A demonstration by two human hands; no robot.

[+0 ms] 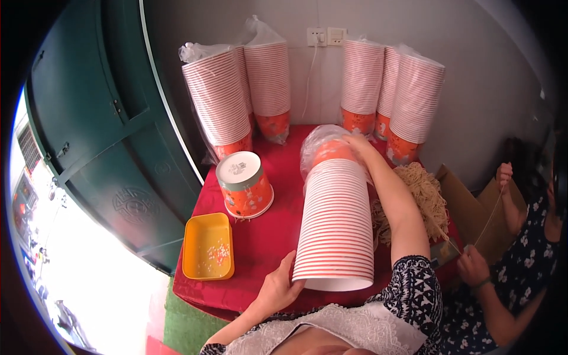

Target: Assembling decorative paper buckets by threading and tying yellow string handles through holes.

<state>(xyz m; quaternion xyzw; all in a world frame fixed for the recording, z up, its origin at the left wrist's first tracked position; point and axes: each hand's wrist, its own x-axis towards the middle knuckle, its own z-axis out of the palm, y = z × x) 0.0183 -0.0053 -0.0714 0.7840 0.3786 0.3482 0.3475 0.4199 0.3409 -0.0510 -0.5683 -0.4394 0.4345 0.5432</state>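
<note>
1 stack of nested paper buckets point(334, 222) slants over the table point(266, 236), its orange end in clear plastic point(324, 134).

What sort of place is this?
Probably a small workroom or storeroom: a stack of paper tubs being handled at a red-covered table, with bagged stacks standing by the wall.

gry wall point(225, 23) | grn dr point(89, 118), L | red-cloth tbl point(266, 236) | grn mat point(186, 322)

You get glaring, washed-out daylight at left, past the door point(133, 160); softer light over your table point(266, 239); fisheye edges bow, corners black.
</note>
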